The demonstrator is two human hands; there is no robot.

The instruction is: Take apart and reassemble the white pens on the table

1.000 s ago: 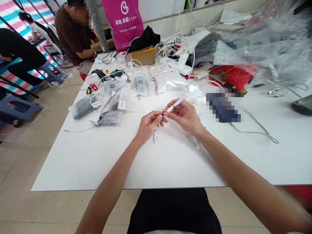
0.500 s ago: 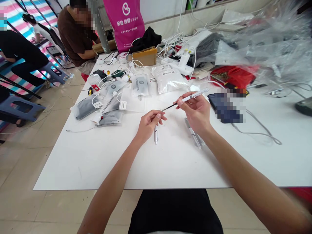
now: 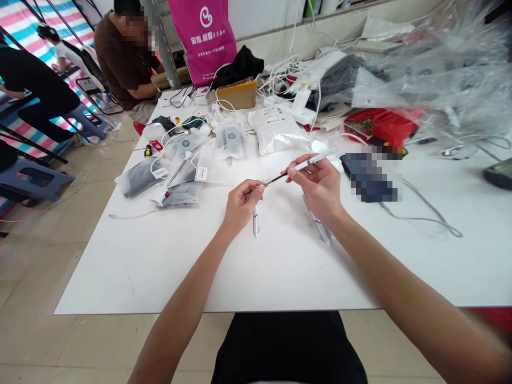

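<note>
My right hand [image 3: 320, 186] pinches the pen refill [image 3: 302, 164] above the table [image 3: 160, 256]; my left hand [image 3: 242, 202] grips the pen tip piece [image 3: 250, 196], hands slightly apart. Mid-reassembly, I judge: next, line the refill's dark tip up with that piece.

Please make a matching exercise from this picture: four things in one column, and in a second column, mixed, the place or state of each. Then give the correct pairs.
Things
1. white pen
2. pen part
3. cardboard box
4. pink bag

Places or states
A. stands upright at the far end of the table
B. lies flat on the table below the left hand
C. held in the right hand, dark refill sticking out
D. sits among white cables

Pairs: 1-C, 2-B, 3-D, 4-A
</note>
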